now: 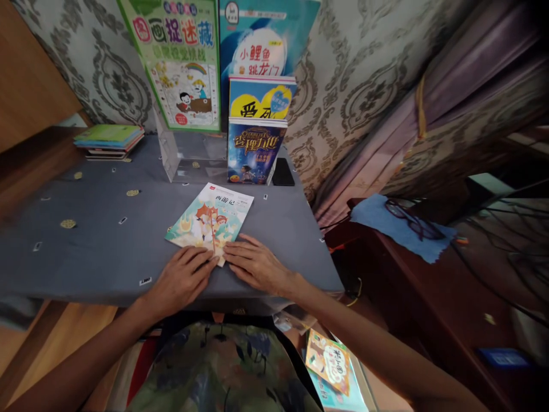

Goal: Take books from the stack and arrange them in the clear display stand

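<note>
A thin paperback book [223, 214] with an illustrated teal and white cover lies tilted on the grey cloth-covered table. My left hand [186, 276] rests at its lower left edge, fingers stretched over the cover's bottom part. From the other side, my right hand [257, 264] touches the lower right edge, its fingers laid flat and pointing left. The fingertips of both hands nearly meet at the book's near corner. Whether any fingers reach under the book is hidden.
Behind the book, a clear acrylic stand [193, 163] holds a green picture book [184, 63] and several blue books [255, 151]. A dark phone [283, 173] lies beside it. A book stack [109, 140] sits at far left. Glasses [414, 220] rest on a blue cloth [373, 214] at right.
</note>
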Demonstrator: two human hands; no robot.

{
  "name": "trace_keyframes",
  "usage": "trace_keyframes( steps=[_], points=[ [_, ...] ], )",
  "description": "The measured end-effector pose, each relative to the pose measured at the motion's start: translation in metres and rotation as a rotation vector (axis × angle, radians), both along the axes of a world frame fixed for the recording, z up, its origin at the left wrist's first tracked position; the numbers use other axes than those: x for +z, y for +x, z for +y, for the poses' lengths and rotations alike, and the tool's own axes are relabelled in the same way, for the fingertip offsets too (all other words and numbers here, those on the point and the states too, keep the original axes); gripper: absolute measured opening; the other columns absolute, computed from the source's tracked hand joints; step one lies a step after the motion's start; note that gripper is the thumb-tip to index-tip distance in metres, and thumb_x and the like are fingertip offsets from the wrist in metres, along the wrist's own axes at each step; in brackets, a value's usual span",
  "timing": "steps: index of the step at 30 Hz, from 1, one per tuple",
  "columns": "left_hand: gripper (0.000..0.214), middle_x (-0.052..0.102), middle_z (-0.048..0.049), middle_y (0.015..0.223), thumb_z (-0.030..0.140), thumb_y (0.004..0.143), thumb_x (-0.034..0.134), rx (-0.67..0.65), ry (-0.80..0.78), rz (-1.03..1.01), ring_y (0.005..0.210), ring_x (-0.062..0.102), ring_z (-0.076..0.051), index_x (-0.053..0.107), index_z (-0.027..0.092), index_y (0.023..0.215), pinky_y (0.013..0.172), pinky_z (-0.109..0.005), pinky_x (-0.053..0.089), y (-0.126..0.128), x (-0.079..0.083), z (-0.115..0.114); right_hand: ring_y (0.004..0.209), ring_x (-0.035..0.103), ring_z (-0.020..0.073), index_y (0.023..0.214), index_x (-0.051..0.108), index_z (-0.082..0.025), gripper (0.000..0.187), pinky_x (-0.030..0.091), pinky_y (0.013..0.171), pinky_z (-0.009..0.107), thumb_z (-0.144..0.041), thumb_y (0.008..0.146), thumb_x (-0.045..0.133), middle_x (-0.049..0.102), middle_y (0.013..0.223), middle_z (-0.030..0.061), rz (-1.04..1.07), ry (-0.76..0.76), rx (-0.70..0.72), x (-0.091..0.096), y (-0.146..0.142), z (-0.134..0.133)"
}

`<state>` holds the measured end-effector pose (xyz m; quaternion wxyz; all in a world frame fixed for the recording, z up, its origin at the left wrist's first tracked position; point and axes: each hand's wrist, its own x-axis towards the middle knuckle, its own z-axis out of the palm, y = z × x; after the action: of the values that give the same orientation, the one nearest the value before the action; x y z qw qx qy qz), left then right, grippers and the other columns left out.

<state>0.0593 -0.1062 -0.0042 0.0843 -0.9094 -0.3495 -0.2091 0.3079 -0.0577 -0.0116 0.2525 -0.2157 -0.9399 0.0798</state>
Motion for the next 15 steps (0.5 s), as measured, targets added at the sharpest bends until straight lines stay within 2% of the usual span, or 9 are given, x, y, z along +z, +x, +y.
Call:
trace_keyframes(
  steps=[8,15],
  points=[
    [0.044,0.068,-0.0120,0.127,0.016,0.095,0.049,-0.029,-0.024,0.013,0.121,0.060,-0.028,0.056,0.019,0.139,0.102,-0.049,0.052,-0.005,-0.005,-0.003,0.131,0.056,0.0243,0.125,0.067,-0.020,0.031,0.041,0.113,0.049,-0.027,0.099,0.052,0.068,0.131,0.0097,-0.093,0.117,0.061,-0.004,0.003,-0.001],
    [0.047,0.067,-0.0089,0.130,0.015,0.097,0.049,-0.035,-0.002,0.009,0.122,0.061,-0.024,0.052,0.020,0.143,0.105,-0.044,0.051,-0.022,-0.005,-0.002,0.131,0.054,0.0234,0.123,0.068,-0.023,0.029,0.040,0.113,0.048,-0.028,0.100,0.050,0.068,0.131,0.0075,-0.078,0.107,0.052,-0.007,0.004,-0.001]
  ],
)
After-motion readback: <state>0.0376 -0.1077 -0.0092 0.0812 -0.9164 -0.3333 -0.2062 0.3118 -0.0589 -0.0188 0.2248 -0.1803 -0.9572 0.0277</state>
